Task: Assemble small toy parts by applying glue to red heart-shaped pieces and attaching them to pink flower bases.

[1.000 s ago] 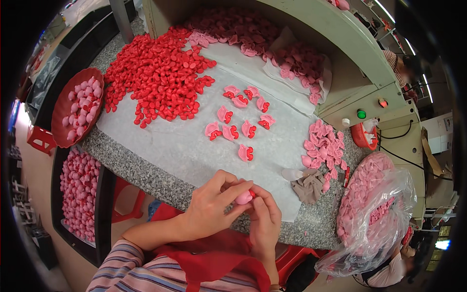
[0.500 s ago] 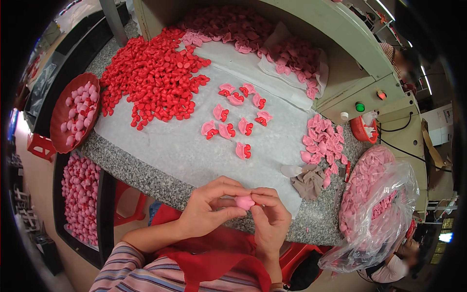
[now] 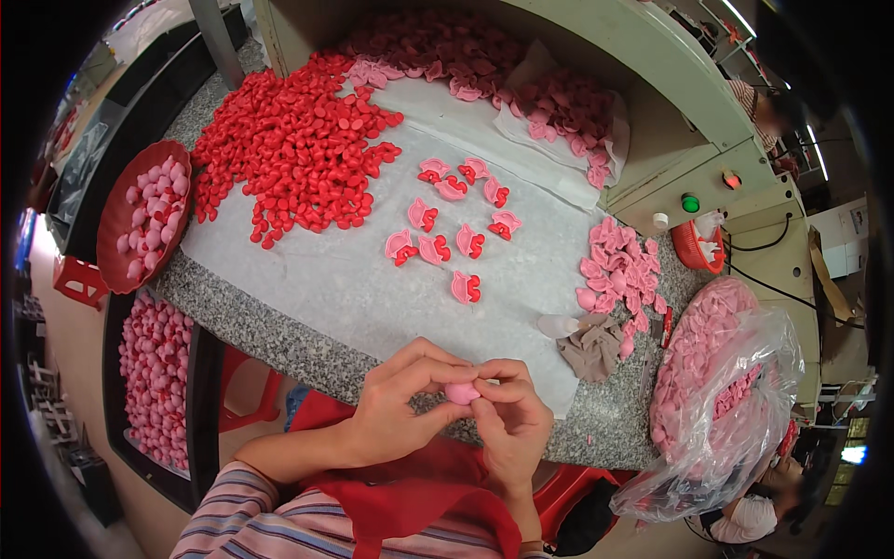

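Observation:
A small rounded pink piece (image 3: 461,393) is pinched between my two hands above the near edge of the paper. My left hand (image 3: 399,401) grips its left side with thumb and fingers. From the right, the fingertips and thumb of my right hand (image 3: 512,410) press on it. Beyond the hands, several pink shell-like pieces with red parts set in them (image 3: 466,288) lie spread on the white paper (image 3: 335,279). A large heap of small red pieces (image 3: 298,149) covers the paper's far left. Loose pink pieces (image 3: 619,270) are piled at its right.
A red bowl (image 3: 110,224) of pink balls sits at the left edge, above a black bin (image 3: 207,391). On the right are a grey cloth (image 3: 591,349), a small translucent bottle (image 3: 557,326) and a plastic bag (image 3: 745,447) by pink pieces. A machine (image 3: 689,177) with lit buttons stands behind.
Both hands have shifted very slightly left with the pink piece, and the right fingers have moved a little over it. The pieces on the paper lie as before.

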`<state>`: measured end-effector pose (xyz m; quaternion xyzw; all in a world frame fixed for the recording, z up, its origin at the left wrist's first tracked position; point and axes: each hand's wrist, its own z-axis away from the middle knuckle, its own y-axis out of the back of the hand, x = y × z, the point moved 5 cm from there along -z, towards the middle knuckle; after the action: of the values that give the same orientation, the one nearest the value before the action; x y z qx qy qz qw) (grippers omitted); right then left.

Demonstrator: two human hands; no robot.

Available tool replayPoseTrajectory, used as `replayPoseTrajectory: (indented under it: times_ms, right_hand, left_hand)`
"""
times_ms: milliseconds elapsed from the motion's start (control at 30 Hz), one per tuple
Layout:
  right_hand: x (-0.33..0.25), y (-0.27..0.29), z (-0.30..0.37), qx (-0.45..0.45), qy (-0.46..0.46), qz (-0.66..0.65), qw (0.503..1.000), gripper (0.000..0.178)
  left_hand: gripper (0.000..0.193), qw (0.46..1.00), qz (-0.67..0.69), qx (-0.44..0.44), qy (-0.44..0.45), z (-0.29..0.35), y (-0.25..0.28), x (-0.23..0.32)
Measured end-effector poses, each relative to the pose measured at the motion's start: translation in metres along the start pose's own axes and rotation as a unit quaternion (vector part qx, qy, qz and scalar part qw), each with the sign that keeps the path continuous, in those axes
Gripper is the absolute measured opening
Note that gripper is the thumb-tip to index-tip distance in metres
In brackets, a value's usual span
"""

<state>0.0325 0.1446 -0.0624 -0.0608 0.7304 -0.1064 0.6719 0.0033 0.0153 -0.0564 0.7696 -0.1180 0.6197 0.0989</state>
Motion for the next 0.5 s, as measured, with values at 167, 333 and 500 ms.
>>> replayPoseTrajectory:
  times_ms: [167,333,500]
  right_hand:
    - [-0.0003,0.0007,-0.0004,-0.007,0.012,0.003,1.000,0.024]
    - [0.0020,0.0008,-0.0021,-0.010,0.004,-0.009,1.000,0.022]
    - [0.0029,0.0024,-0.0051,-0.027,0.021,0.014,0.999,0.019]
  left_hand:
    - [0.031,0.999,-0.044,0.009,-0.002,-0.0011,0.0008,0.0046]
    - [0.031,0.996,-0.078,0.024,-0.024,-0.0018,0.0023,0.0070]
    - [0.029,0.996,-0.080,0.017,-0.026,-0.0014,0.0004,0.0018]
